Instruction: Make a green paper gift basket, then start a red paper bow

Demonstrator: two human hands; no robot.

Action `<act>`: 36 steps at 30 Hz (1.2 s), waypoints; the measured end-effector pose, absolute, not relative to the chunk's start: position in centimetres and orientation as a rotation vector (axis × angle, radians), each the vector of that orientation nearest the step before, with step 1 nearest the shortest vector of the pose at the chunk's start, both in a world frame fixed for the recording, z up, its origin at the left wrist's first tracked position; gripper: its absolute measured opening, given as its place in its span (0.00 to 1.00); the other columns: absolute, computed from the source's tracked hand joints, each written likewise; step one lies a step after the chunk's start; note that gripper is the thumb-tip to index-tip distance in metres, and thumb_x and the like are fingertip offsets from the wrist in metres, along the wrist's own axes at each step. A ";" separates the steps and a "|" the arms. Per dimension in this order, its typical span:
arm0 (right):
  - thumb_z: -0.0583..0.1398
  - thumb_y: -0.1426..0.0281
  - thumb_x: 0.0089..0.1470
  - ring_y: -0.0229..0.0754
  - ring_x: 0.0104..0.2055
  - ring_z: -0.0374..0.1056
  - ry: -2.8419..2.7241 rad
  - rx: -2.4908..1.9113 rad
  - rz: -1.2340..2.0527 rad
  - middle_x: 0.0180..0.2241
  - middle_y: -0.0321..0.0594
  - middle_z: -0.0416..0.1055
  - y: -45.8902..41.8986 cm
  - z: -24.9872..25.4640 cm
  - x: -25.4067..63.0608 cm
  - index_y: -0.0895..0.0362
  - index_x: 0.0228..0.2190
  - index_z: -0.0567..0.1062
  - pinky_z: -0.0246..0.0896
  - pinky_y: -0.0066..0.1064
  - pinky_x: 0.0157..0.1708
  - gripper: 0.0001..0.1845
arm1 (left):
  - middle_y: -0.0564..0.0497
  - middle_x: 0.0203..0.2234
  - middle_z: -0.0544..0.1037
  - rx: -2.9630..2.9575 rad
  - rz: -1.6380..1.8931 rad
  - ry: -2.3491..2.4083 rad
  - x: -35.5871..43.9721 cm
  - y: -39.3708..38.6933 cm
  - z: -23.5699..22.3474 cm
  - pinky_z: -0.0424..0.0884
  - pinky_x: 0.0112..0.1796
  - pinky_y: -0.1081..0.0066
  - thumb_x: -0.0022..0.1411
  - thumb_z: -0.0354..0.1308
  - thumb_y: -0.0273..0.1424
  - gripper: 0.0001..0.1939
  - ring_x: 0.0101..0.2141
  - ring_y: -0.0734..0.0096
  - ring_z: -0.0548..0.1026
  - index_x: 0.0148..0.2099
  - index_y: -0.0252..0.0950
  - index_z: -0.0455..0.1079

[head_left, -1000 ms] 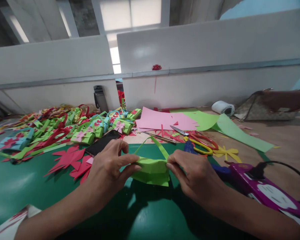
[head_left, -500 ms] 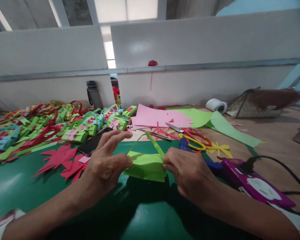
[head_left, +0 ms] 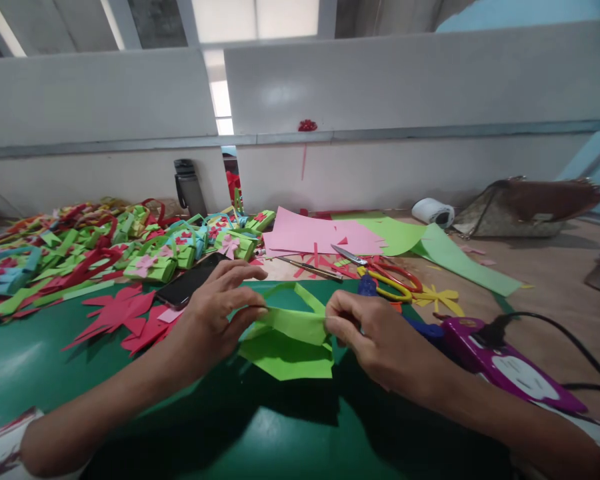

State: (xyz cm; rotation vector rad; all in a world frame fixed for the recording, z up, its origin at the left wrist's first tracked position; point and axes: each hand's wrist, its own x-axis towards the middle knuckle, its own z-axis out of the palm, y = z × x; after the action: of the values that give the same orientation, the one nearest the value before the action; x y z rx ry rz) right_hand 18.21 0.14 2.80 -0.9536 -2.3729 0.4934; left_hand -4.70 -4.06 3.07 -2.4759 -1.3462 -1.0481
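Note:
A small light-green paper bag (head_left: 290, 353) with a strip handle is held up over the green mat (head_left: 260, 447). Its front flap hangs open toward me, and the handle loops up behind. My left hand (head_left: 220, 310) pinches the bag's left upper edge between thumb and fingers. At the right upper edge, my right hand (head_left: 370, 330) grips it with curled fingers. Left of my left hand lie red paper flowers (head_left: 117, 313) and a black phone (head_left: 193, 280). Just beyond my right hand are scissors with red and yellow handles (head_left: 393, 283).
Finished little paper bags (head_left: 153, 267) heap up at the left, near a dark bottle (head_left: 190, 190). Pink paper sheets (head_left: 320, 233) lie at the back. A purple power strip (head_left: 510, 367) with a black cable sits at right, a handbag (head_left: 530, 207) behind it.
The bag's front flap has swung down and toward me, so more of its inner face shows. Both hands keep their hold on the upper edge.

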 end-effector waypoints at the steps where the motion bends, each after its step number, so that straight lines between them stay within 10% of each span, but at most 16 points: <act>1: 0.52 0.73 0.55 0.32 0.21 0.57 -2.363 -1.021 0.588 0.19 0.31 0.62 0.3 2.9 18.2 0.56 0.21 0.63 0.49 0.25 0.20 0.12 | 0.46 0.45 0.72 -2.481 -1.058 -1.329 -4.8 -3.9 3.2 0.65 0.48 0.62 0.59 0.56 0.27 0.02 0.49 0.63 0.65 0.35 0.35 0.70; 5: 0.52 0.71 0.54 0.31 0.19 0.56 -2.332 -1.109 0.767 0.18 0.32 0.64 0.8 3.4 18.4 0.57 0.20 0.66 0.48 0.24 0.18 0.12 | 0.44 0.46 0.73 -2.533 -0.976 -1.183 -4.5 -4.0 4.1 0.60 0.52 0.60 0.54 0.62 0.34 0.23 0.50 0.62 0.66 0.51 0.34 0.63; 11: 0.54 0.71 0.51 0.30 0.18 0.54 -2.305 -1.199 1.130 0.18 0.33 0.67 1.5 4.1 18.6 0.58 0.20 0.66 0.45 0.24 0.18 0.10 | 0.49 0.50 0.71 -2.731 -0.557 -1.208 -3.3 -3.5 3.8 0.42 0.57 0.56 0.58 0.50 0.19 0.25 0.50 0.68 0.68 0.57 0.39 0.57; 23: 0.60 0.71 0.45 0.32 0.23 0.61 -2.178 -1.068 1.578 0.22 0.33 0.67 2.1 4.2 18.6 0.59 0.26 0.68 0.52 0.24 0.24 0.04 | 0.49 0.28 0.76 -2.878 -0.698 -1.513 -2.7 -3.0 4.6 0.63 0.28 0.77 0.62 0.46 0.25 0.14 0.27 0.74 0.71 0.46 0.33 0.69; 36: 0.59 0.78 0.47 0.44 0.45 0.64 -2.318 -0.713 0.450 0.36 0.40 0.71 1.0 1.8 17.9 0.57 0.25 0.71 0.52 0.42 0.49 0.05 | 0.51 0.28 0.76 -2.955 -0.843 -1.727 -2.2 -2.8 3.4 0.63 0.30 0.77 0.59 0.51 0.27 0.10 0.29 0.73 0.70 0.40 0.33 0.72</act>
State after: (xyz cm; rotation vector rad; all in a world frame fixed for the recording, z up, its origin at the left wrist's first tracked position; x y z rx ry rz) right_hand 17.88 1.02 1.83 -0.7133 -2.3175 0.4503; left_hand -2.21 -2.81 3.39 -2.9545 -1.7270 -0.8430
